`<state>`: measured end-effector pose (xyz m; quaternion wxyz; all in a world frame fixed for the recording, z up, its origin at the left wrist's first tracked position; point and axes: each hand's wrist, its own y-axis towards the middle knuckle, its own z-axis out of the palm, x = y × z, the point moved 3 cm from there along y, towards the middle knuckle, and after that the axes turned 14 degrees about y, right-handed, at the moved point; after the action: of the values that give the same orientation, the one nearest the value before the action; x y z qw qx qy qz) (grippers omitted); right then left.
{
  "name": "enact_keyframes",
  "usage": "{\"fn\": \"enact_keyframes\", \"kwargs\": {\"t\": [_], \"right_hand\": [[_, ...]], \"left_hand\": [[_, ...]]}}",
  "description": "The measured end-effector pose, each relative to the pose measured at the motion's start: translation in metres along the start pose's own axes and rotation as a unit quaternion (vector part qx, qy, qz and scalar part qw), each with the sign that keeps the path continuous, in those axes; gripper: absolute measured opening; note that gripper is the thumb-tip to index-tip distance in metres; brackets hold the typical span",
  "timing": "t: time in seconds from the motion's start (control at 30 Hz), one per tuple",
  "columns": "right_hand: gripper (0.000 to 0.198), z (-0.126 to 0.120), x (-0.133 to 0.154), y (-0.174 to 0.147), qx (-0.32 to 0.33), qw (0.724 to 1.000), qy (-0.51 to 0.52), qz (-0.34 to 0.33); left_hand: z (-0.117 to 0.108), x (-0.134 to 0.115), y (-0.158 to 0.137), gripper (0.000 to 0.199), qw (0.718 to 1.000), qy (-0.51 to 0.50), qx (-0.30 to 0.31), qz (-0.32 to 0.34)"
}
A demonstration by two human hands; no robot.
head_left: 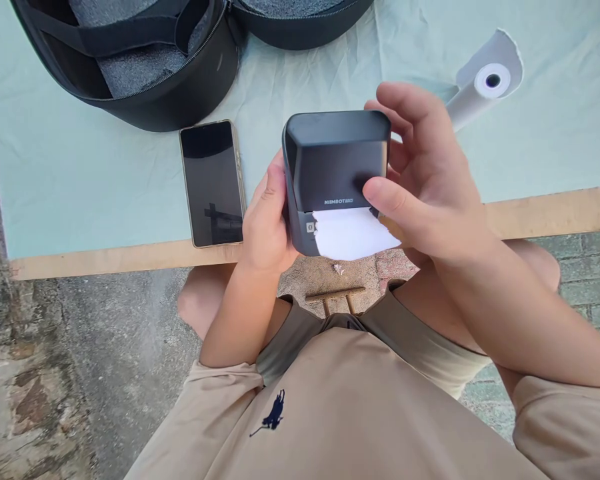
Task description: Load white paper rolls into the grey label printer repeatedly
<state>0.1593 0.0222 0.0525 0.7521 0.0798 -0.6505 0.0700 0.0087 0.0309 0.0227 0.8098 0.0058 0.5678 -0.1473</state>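
A dark label printer (337,167) marked NIIMBOT is held up over the front edge of the table. A torn-edged strip of white paper (355,235) sticks out of its slot, toward me. My left hand (269,223) grips the printer's left side, its fingers mostly hidden behind it. On the right side, my right hand (430,167) has its thumb on the front face near the lower corner and its fingers curled around the edge. The upper fingers stand slightly off the casing.
A smartphone (213,183) with a dark screen lies left of the printer. Behind it stands an open black zippered case (180,93) with grey foam inside. A partly unrolled white paper roll (480,87) rests at the right on the pale green tablecloth (95,173).
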Motion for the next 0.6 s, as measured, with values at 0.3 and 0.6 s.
{"fn": "enact_keyframes", "kwargs": {"t": [0.3,0.6], "right_hand": [[0.065,0.000,0.002,-0.001,0.037,0.998,-0.037,-0.043],[0.050,-0.003,0.030,0.001,-0.040,0.963,-0.238,-0.121]], "left_hand": [[-0.004,-0.001,0.000,0.035,0.999,0.016,-0.036,0.022],[-0.003,-0.005,0.003,0.039,0.999,0.010,-0.028,0.027]]}}
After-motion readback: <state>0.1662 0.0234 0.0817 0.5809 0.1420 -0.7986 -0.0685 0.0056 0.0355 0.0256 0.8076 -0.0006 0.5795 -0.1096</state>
